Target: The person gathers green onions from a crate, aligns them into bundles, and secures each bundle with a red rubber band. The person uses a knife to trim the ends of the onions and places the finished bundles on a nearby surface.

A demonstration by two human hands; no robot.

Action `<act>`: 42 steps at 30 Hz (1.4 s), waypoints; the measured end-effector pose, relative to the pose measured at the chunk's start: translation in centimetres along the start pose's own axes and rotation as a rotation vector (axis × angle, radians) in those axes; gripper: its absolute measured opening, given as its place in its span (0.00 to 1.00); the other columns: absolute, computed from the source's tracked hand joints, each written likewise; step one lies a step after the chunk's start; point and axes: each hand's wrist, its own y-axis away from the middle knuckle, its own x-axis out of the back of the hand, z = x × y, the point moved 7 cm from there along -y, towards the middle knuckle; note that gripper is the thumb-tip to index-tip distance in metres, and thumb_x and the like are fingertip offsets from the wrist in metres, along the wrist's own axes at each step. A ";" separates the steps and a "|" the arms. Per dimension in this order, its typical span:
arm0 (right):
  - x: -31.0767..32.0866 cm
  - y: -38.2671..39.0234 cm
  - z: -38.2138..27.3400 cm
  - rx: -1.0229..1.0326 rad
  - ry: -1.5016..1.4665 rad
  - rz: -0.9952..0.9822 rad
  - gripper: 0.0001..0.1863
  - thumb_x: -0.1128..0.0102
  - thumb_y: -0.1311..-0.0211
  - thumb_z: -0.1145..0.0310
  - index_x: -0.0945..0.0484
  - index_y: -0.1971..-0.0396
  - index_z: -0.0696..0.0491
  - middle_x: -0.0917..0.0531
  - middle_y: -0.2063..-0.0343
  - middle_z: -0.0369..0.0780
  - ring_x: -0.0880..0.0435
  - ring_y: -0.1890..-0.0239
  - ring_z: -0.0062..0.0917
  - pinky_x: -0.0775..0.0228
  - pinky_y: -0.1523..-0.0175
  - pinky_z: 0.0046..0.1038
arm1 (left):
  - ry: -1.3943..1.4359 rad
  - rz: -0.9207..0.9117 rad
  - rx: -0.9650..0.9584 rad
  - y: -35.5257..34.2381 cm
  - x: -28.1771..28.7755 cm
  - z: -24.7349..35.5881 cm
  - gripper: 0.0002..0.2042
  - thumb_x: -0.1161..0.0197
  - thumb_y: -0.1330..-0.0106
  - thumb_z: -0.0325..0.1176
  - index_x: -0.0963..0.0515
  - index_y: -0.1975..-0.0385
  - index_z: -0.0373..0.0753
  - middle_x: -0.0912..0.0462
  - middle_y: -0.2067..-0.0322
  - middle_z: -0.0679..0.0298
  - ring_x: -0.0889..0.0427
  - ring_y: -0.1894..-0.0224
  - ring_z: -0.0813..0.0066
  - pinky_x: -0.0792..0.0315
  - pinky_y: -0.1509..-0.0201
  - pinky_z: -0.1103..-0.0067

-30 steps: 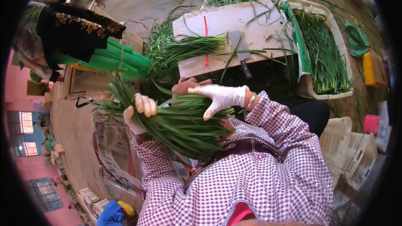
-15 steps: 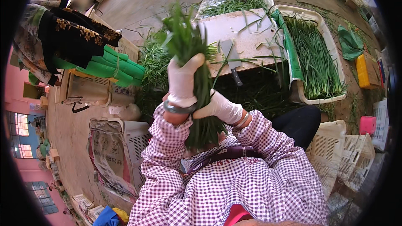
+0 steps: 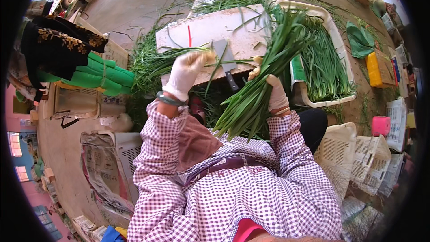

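My right hand [image 3: 274, 90], in a white glove with bare fingertips, grips a big bunch of garlic chives [image 3: 268, 74] that slants from lower left to upper right. My left hand [image 3: 184, 72], gloved likewise, is apart from the bunch over the near edge of a pale board [image 3: 199, 30]. Its fingers are curled and slightly blurred; whether they hold anything is hidden. Loose chives [image 3: 165, 59] lie beside and behind it. A cleaver [image 3: 225, 56] with a black handle rests on the board between my hands. A narrow red strip [image 3: 189, 36] lies farther back.
To the right stands a white crate [image 3: 329, 13] filled with chives. More loose chives [image 3: 145, 58] are heaped left of the board. Green wrapped bundles [image 3: 105, 74] and dark clothing [image 3: 58, 40] sit at the left. Stacked crates [image 3: 338, 152] stand at the near right.
My hands have separated: the right has carried the chive bunch rightward and lowered it to a slant. My left hand has let go of the bunch. The view has shifted slightly.
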 end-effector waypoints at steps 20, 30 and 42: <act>7.7 0.0 -6.3 0.165 -0.050 0.259 0.22 0.38 0.41 0.64 0.28 0.47 0.54 0.21 0.59 0.38 0.22 0.53 0.26 0.27 0.45 0.29 | 0.023 -0.382 0.208 1.7 -10.4 -4.7 0.40 0.37 0.40 0.45 0.47 0.34 0.29 0.41 0.35 0.45 0.41 0.32 0.60 0.48 0.30 0.75; -2.6 -6.2 -9.8 0.477 0.830 -0.004 0.20 0.28 0.51 0.70 0.22 0.58 0.58 0.17 0.64 0.36 0.19 0.63 0.21 0.27 0.56 0.25 | 0.426 -0.270 0.018 -6.5 -17.4 -4.6 0.48 0.20 0.64 0.25 0.39 0.37 0.39 0.27 0.48 0.66 0.29 0.46 0.76 0.33 0.40 0.76; 5.6 -18.0 -5.6 0.462 0.966 0.122 0.17 0.28 0.50 0.67 0.20 0.62 0.59 0.16 0.67 0.35 0.20 0.65 0.19 0.27 0.58 0.23 | 0.318 -0.223 0.092 -18.0 -15.8 -15.3 0.49 0.21 0.66 0.22 0.39 0.38 0.39 0.26 0.47 0.63 0.28 0.46 0.72 0.31 0.42 0.75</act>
